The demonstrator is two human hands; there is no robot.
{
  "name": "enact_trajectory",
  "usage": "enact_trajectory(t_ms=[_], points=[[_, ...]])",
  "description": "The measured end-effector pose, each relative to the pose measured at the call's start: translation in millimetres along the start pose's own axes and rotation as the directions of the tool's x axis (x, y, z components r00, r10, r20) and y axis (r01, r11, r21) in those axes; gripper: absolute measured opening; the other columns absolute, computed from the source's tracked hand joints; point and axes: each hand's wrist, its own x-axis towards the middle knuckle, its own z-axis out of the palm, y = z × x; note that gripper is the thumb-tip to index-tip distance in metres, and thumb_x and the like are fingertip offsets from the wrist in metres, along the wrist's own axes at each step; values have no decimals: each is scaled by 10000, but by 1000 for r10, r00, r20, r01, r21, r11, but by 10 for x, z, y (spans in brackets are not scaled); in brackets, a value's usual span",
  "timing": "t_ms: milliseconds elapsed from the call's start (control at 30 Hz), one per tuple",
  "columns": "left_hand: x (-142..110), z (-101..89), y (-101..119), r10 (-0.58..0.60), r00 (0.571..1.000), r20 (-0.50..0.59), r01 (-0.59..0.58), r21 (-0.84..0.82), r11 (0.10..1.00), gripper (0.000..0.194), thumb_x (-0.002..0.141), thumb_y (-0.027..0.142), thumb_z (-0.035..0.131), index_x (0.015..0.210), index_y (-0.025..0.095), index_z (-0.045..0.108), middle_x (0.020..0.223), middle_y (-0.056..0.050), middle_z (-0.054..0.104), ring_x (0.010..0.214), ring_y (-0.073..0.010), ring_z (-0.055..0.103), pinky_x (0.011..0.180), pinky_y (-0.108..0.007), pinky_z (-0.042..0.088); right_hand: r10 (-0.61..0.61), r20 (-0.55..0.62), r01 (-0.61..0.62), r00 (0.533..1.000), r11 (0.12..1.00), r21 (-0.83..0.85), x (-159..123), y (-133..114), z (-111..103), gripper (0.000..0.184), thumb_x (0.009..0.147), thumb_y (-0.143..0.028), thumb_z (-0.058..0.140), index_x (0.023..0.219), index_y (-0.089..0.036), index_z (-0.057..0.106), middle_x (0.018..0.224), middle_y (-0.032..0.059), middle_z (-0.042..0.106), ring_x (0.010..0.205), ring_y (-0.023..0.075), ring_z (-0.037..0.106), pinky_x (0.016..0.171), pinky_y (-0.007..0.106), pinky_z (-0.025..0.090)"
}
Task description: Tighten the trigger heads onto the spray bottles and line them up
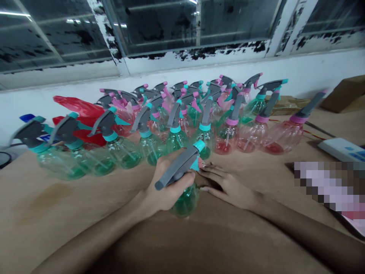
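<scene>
The head view shows the left hand wrapped around the neck of a green spray bottle, its body directly below the grip and its grey-and-turquoise spray head above. Just right of the grip, the right hand has its fingers loosely extended; whether they touch the bottle I cannot tell. Beyond the grip stand rows of spray bottles; farther left lies red plastic.
</scene>
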Motion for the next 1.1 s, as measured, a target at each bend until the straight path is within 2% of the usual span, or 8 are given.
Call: enact_trajectory(t_ms=[100,267,500,667,900,1100], points=[[3,-15,16,22,1000,5,-22,-60,998,161,708,116,456,750,221,570,789,-8,611,722,-155,595,686,-266,485,3,1,-3,1000,1000,10,-3,4,1,512,877,-441,461,1329,-207,421,1360,75,473,1285,229,371,1059,466,331],[8,-22,-6,42,999,2,-42,-63,997,184,682,107,462,760,222,583,755,1,604,664,-149,590,628,-261,476,17,26,-17,1000,1000,1,3,0,-7,528,880,-451,449,1334,-184,413,1369,87,459,1293,221,358,1065,450,325],[-9,2,-45,9,1000,20,-7,-64,998,279,672,114,471,898,221,593,707,15,589,660,-147,602,640,-248,489,9,30,-9,1000,1000,-13,4,-6,0,533,884,-451,442,1337,-172,407,1387,86,437,1304,220,338,1081,446,300],[-8,4,-39,26,999,26,-23,-88,996,232,674,98,473,832,229,581,722,13,593,644,-144,595,631,-248,488,10,28,-10,1000,1000,-10,4,-13,-10,520,885,-446,444,1332,-181,414,1377,84,450,1294,222,357,1073,455,312],[-14,8,-57,14,1000,22,-13,-47,999,333,685,110,470,963,244,597,744,7,606,681,-163,603,633,-270,491,-16,5,16,1000,1000,4,1,9,1,523,879,-430,464,1347,-208,391,1368,81,461,1292,236,359,1055,479,335],[-20,13,-45,36,999,30,-34,-75,997,263,693,104,471,895,230,583,744,8,592,672,-159,600,635,-267,492,7,24,-7,1000,1000,-8,-1,4,-3,534,879,-441,455,1338,-171,406,1376,87,451,1301,227,344,1076,451,310]])
